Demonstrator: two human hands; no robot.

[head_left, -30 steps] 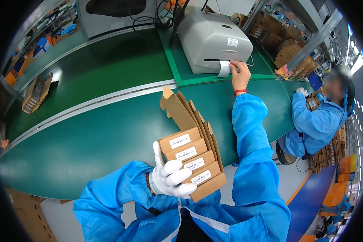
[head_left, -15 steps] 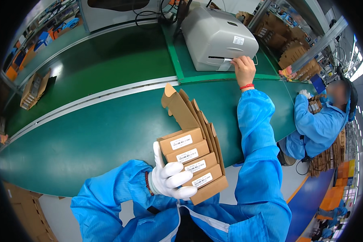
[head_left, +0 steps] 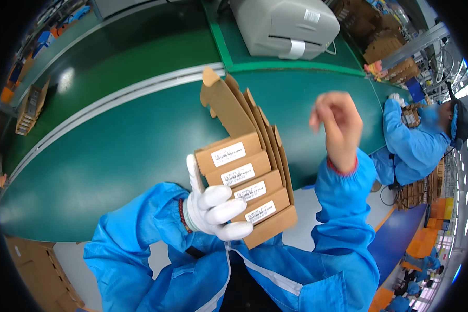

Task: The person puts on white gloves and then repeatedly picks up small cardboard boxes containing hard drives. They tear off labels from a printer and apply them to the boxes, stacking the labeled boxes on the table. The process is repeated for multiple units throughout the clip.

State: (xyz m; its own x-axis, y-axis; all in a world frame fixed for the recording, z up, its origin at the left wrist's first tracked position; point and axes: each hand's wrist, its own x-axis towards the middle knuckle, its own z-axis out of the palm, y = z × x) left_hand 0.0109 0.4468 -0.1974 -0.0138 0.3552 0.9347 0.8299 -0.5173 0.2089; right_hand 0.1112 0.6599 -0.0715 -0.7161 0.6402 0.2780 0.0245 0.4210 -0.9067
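Several small brown cardboard boxes, their long flaps standing up, make a row in my gloved left hand [head_left: 216, 208]. The fingers are closed round the row's near left side. White labels sit on the box fronts, as on the nearest-to-the-bench cardboard box [head_left: 208, 156]. My bare right hand [head_left: 340, 125] is in the air over the green bench, right of the boxes. Its fingers are curled in toward the thumb and blurred at the tips; whatever they may hold cannot be made out. Beyond it, a white label strip [head_left: 297, 49] sticks out of the grey label printer [head_left: 281, 21].
A metal rail [head_left: 125, 99] runs along the green bench [head_left: 114, 151]. Another group of cardboard boxes [head_left: 31, 109] lies at the far left. On the right, a co-worker [head_left: 416, 140] in blue handles boxes. Stacked cardboard [head_left: 387, 47] stands behind the printer's right side.
My right hand has left the printer's slot and come back toward me, lower and to the right. My left hand still holds the boxes. The view has tilted, shifting the printer upward.
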